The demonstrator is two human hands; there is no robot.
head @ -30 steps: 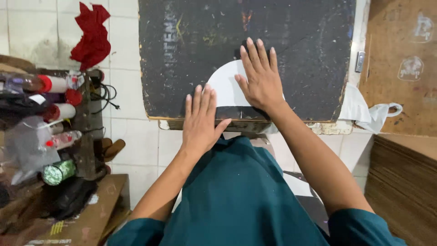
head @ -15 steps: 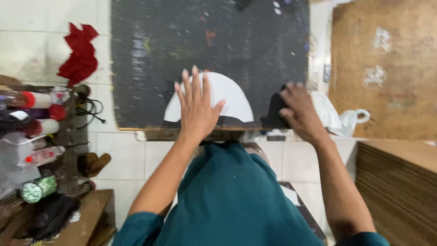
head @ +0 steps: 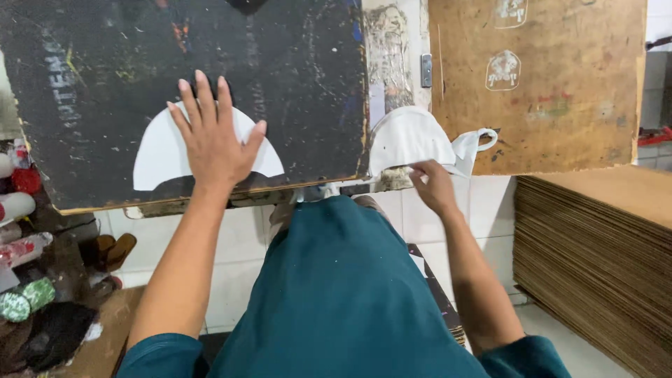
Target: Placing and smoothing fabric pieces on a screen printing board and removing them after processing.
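Black table (head: pixel 294 84), paint-flecked and scuffed: lying flat before me, taking up the upper left of the view. Brown board (head: pixel 546 91): sitting to its right, faint pale marks on its face. Stack of cardboard sheets (head: pixel 595 245): standing at far right, below the board.

White curved piece (head: pixel 157 150), fan-shaped: lying on the black table near its front edge. My left hand (head: pixel 213 136) is pressing flat on its middle, fingers spread wide, closing on nothing.

Pile of white pieces (head: pixel 409 136): resting in the gap between table and board, just beside the table's right edge. My right hand (head: pixel 434 185) is touching its lower edge, fingertips pinching narrowly at the pile.

Spray cans and bottles (head: pixel 21 210): crowding the far left.
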